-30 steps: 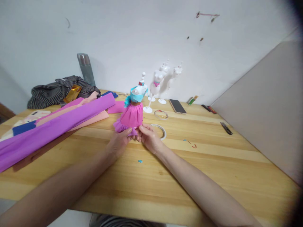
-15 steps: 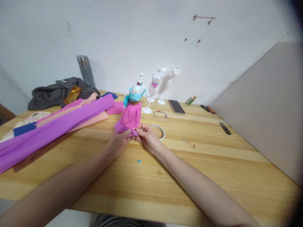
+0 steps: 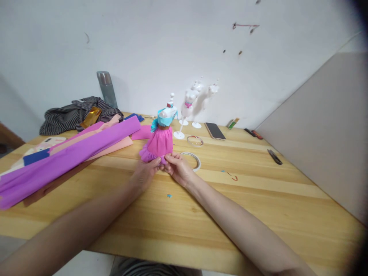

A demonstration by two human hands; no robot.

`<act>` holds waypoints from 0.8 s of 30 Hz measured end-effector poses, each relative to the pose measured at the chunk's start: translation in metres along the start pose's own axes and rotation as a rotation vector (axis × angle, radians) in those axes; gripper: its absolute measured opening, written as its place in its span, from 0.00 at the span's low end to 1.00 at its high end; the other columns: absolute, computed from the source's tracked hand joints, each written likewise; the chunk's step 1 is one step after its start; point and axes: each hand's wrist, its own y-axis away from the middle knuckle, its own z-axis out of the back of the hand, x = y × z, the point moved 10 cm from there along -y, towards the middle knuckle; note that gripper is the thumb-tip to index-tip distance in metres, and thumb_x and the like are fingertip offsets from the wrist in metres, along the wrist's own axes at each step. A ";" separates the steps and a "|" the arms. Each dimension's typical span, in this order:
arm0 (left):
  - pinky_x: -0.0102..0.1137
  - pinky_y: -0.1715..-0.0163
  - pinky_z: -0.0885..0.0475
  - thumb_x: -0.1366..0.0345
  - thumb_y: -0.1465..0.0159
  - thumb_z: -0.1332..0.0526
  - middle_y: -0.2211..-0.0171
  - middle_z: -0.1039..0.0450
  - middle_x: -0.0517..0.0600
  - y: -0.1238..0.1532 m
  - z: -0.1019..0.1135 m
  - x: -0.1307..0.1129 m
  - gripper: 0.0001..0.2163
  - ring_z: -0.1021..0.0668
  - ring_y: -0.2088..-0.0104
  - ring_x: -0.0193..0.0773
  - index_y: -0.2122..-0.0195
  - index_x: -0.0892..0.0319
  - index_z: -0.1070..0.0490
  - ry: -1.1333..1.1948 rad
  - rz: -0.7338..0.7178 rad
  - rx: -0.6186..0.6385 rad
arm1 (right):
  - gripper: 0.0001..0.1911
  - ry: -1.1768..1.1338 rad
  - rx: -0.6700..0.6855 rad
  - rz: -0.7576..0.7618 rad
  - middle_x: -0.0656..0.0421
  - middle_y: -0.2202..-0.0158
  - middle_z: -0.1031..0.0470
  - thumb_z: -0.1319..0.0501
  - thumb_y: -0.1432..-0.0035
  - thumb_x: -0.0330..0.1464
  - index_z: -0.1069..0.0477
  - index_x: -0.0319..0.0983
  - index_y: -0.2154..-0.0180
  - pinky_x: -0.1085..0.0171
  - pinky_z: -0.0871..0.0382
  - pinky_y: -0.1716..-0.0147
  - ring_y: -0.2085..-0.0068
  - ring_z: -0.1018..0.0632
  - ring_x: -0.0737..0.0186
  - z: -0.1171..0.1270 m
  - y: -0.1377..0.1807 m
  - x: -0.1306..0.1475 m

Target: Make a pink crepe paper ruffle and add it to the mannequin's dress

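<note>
A small white mannequin (image 3: 167,112) stands upright on the table, dressed in a blue paper top (image 3: 165,118) and a pink paper skirt (image 3: 161,141). A purple ruffle (image 3: 148,154) runs along the skirt's lower edge. My left hand (image 3: 147,171) pinches the ruffle at the front, thumb on top. Right beside it, my right hand (image 3: 177,167) pinches the same purple trim between thumb and fingers. The fingers under the hem are partly hidden. A roll of white tape (image 3: 196,163) lies just behind my right hand.
Crepe paper rolls (image 3: 74,147) lie at the left, near a striped cloth (image 3: 66,117) and a bottle (image 3: 107,90). Bare mannequins (image 3: 189,100) stand at the wall. A phone (image 3: 215,131), another tape roll (image 3: 195,140) and a cutter (image 3: 275,156) lie rightward. Blue scraps (image 3: 169,196) lie in front.
The view has shifted slightly. The mannequin leans a little less to the right, and both hands keep pinching the ruffle in nearly the same spot.
</note>
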 end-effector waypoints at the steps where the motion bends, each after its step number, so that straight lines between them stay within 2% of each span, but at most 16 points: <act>1: 0.29 0.69 0.30 0.64 0.50 0.27 0.74 0.23 0.50 0.000 -0.002 -0.001 0.09 0.24 0.73 0.35 0.72 0.63 0.23 -0.003 -0.001 0.010 | 0.13 -0.004 -0.003 0.003 0.66 0.86 0.35 0.28 0.56 0.34 0.31 0.37 0.80 0.70 0.43 0.82 0.83 0.39 0.73 0.000 0.000 0.000; 9: 0.32 0.67 0.29 0.66 0.50 0.28 0.73 0.22 0.52 0.000 -0.006 -0.002 0.10 0.23 0.71 0.37 0.68 0.63 0.23 -0.024 0.002 0.069 | 0.13 -0.020 -0.015 0.018 0.66 0.85 0.35 0.28 0.57 0.34 0.31 0.37 0.79 0.71 0.44 0.83 0.84 0.38 0.74 0.003 -0.002 0.003; 15: 0.30 0.68 0.29 0.68 0.53 0.26 0.73 0.21 0.51 0.004 0.004 0.001 0.11 0.22 0.71 0.36 0.69 0.64 0.23 -0.011 0.041 -0.021 | 0.12 -0.018 -0.013 0.026 0.65 0.84 0.34 0.29 0.56 0.33 0.31 0.37 0.77 0.71 0.45 0.83 0.83 0.38 0.74 0.002 -0.002 0.006; 24: 0.28 0.70 0.29 0.68 0.54 0.26 0.74 0.21 0.49 0.006 0.003 0.002 0.11 0.22 0.73 0.34 0.69 0.63 0.22 -0.015 0.056 -0.036 | 0.11 -0.022 -0.036 0.025 0.64 0.84 0.32 0.28 0.57 0.33 0.29 0.37 0.77 0.70 0.45 0.84 0.84 0.37 0.72 0.004 -0.002 0.006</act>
